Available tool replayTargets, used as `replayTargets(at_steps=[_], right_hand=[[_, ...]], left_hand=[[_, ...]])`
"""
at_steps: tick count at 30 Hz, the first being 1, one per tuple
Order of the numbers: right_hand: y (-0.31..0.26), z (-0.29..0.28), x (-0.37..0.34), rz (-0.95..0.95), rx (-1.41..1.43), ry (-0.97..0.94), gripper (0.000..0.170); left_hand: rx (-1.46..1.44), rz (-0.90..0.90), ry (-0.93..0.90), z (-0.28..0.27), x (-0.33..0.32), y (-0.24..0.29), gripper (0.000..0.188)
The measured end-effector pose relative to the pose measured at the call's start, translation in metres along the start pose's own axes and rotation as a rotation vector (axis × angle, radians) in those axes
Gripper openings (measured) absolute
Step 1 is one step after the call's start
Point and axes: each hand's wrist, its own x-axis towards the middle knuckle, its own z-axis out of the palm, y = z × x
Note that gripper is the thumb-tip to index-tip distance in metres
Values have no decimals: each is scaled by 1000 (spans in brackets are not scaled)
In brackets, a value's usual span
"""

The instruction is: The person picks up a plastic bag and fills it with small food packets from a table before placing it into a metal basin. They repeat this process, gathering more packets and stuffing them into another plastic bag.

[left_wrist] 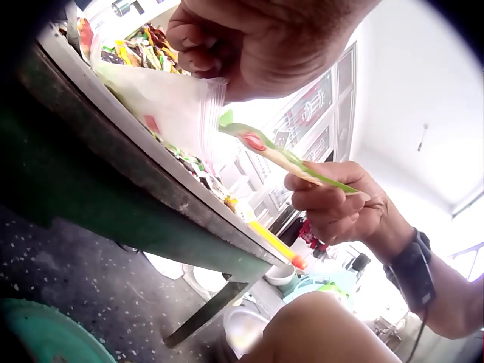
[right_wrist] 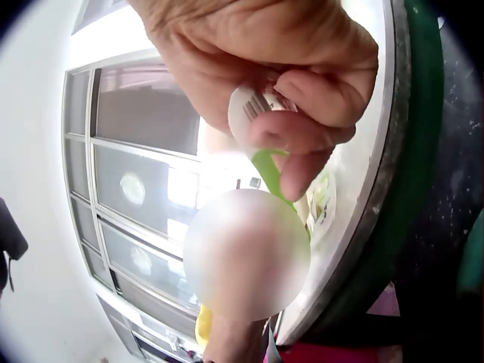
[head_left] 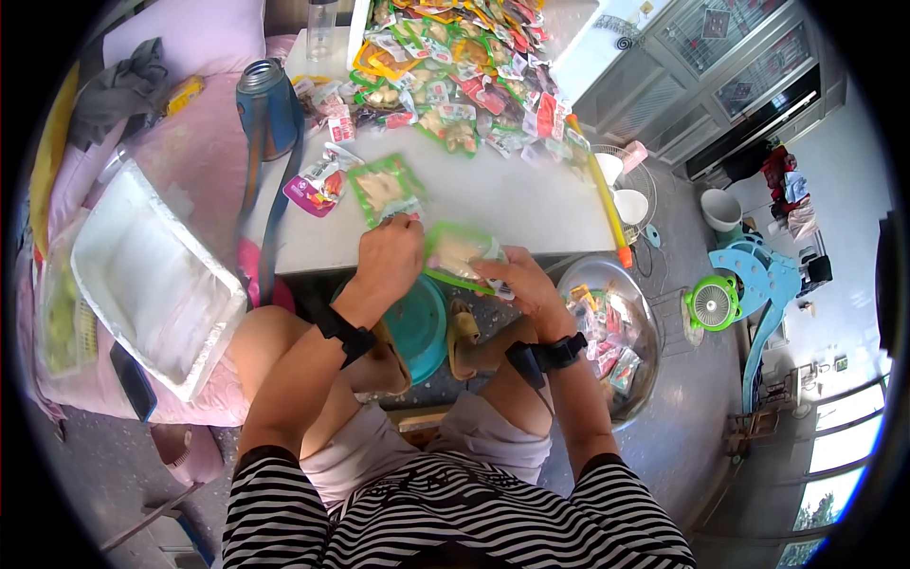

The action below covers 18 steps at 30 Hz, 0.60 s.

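I see the left grip (head_left: 391, 252) pinching a clear packet (head_left: 382, 187), right grip (head_left: 526, 280) pinching a green-edged packet (head_left: 455, 254), loose packets (head_left: 621, 368) inside a metal basin (head_left: 616, 271).

Here's the worktop (head_left: 531, 213), and a blue flask (head_left: 268, 123) stands at its left edge, a yellow stick (head_left: 604, 196) along its right! Left of the worktop, a white tray (head_left: 156, 275) rests on the pink bed (head_left: 204, 137), dark phone (head_left: 133, 381) alongside. Below the worktop's near edge, a teal basin (head_left: 422, 327); off to its right, a pale bucket (head_left: 722, 214), a green fan (head_left: 714, 303) and light-blue plastic furniture (head_left: 773, 275)!
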Motion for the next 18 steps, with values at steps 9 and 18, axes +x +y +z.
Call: replayTargets(at_steps=[9, 18], right_hand=[[2, 31, 23, 36, 98, -8, 22], [8, 66, 71, -158, 443, 6, 19]], left_hand=[[83, 23, 35, -4, 4, -3, 11], [22, 43, 54, -3, 1, 7, 9]])
